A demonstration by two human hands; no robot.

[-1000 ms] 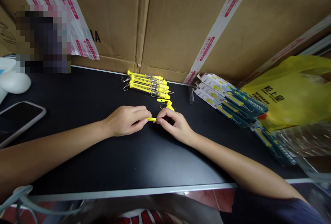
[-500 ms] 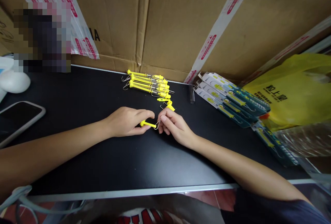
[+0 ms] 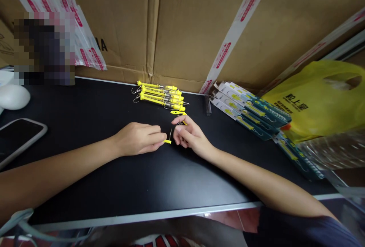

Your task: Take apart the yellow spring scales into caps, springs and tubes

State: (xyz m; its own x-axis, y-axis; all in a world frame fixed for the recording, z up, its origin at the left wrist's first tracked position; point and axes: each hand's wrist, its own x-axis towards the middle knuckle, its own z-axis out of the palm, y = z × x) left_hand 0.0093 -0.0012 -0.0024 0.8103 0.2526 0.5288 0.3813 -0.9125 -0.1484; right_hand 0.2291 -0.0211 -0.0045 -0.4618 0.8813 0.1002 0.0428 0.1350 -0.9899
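My left hand (image 3: 139, 138) is closed, thumb and fingers pinching a small yellow plastic rod (image 3: 167, 141). A thin metal hook (image 3: 170, 135) stands up from the rod's exposed end; the rest of the rod is hidden in the fingers. Just to the right, my right hand (image 3: 191, 135) is open, with its index finger stretched out and the others loosely curled. Behind its fingertips lie small loose parts, partly hidden, among them a metal spring (image 3: 180, 122) and a flat yellow piece (image 3: 178, 113). Beyond them lies a row of several yellow spring scales (image 3: 161, 97) with metal hooks.
Printed boxes (image 3: 248, 110) lie stacked at the right, beside a yellow plastic bag (image 3: 316, 98). A clear tube (image 3: 208, 106) lies near them. At the left are a phone (image 3: 21, 138) and a white rounded object (image 3: 14, 97). Cardboard (image 3: 182, 30) walls the table's back edge.
My right hand has let go of the metal hook, and its fingers have opened. My left fingers have closed further over the yellow rod, and the hook now points upward.
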